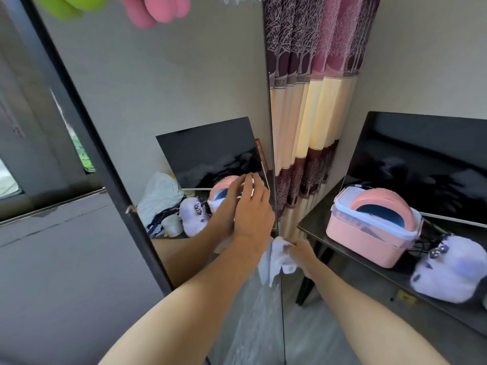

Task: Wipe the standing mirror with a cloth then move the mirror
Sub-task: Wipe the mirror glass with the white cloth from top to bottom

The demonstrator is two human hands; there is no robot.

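Observation:
The tall standing mirror (163, 83) has a thin dark frame and fills the middle of the head view, tilted to the left. It reflects a wall, a dark screen and pink and lilac things. My left hand (251, 206) lies flat on the glass near the mirror's right edge, fingers spread. My right hand (303, 255) is just right of that edge, lower down, closed around a crumpled white cloth (275, 259). The cloth hangs against the mirror's right edge.
A dark table (369, 293) stands right of the mirror, carrying a pink lidded box (369, 227), a lilac plush toy (448, 272) and a dark screen (427, 164). A maroon and cream curtain (311, 101) hangs behind. A grey wall and window are at left.

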